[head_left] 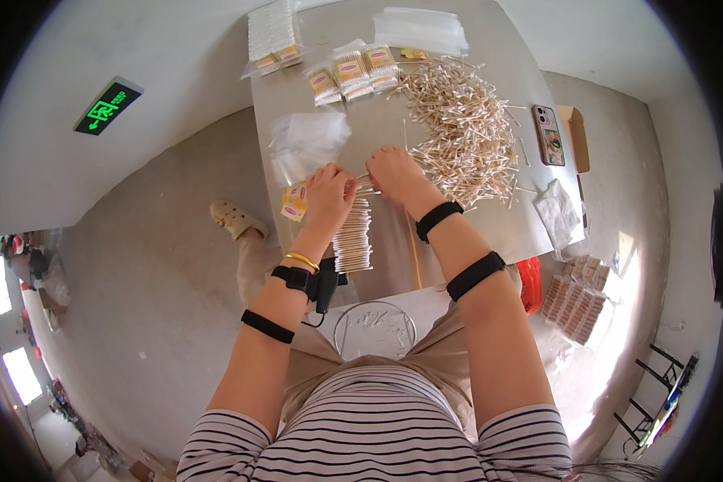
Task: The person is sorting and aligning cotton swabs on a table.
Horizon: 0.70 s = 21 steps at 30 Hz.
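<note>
Cotton swabs (352, 241) lie side by side in a tidy column on the metal table (394, 261), nearest the person and between the two forearms. At its far end, the left hand (330, 191) has its fingers bent and bunched together, and the right hand (395, 173) curls downward just beside it; the fingertips are hidden, so I cannot tell whether either pinches a swab. Yellow cards (294, 202) lie left of the left hand, with clear bags (309, 145) beyond them. A large loose pile (466, 132) spreads past the right hand, so much sorting appears to be left. Farther off, several filled packs (351, 71) and a bagged stack (273, 36) look finished, near more flat clear sleeves (420, 30); the column itself is ordered but not yet bagged.
</note>
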Tool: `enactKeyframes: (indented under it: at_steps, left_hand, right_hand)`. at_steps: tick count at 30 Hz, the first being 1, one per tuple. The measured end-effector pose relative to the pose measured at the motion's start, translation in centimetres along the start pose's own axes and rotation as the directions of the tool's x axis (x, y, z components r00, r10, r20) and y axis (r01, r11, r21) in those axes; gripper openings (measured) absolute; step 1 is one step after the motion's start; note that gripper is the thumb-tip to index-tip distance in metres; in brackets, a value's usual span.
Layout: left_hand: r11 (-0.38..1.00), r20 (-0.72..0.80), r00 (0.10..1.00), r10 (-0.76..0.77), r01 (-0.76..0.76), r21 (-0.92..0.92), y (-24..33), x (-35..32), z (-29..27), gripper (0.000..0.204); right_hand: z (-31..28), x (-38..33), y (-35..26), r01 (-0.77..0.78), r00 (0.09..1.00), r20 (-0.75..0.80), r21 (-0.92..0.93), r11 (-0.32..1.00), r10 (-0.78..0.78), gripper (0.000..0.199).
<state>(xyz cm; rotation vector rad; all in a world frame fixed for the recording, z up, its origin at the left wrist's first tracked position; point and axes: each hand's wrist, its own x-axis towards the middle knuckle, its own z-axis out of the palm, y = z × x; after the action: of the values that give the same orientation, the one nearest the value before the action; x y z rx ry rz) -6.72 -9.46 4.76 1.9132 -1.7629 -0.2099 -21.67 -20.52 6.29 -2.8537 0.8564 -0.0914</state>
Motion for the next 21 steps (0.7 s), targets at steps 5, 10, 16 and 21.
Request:
enactKeyframes:
  at_steps: [5,10,16,21]
  left_hand:
    - [1.0,0.009,1.0,0.003,-0.003,-0.013,-0.1,0.3,0.1,0.01]
    - [0.997,-0.068,0.997,-0.03,0.026,-0.072,-0.9,-0.7,-2.2,0.017]
    - [0.974,-0.127,0.982,-0.14,0.113,-0.196,4.3,-5.8,-4.4,0.025]
    - [0.862,-0.11,0.96,-0.257,0.177,-0.475,6.3,-10.2,-10.5,0.029]
  right_hand:
    - [-0.2,0.6,0.1,0.078,0.994,0.084,-0.115,0.99,-0.069,0.012]
    - [1.2,0.5,0.4,0.044,0.994,-0.094,-0.082,0.996,-0.051,0.009]
    - [-1.0,-6.0,2.5,-0.124,0.985,-0.088,0.24,0.963,0.148,0.01]
    - [-5.5,-8.4,-5.5,0.064,0.987,-0.162,0.449,0.891,0.011,0.011]
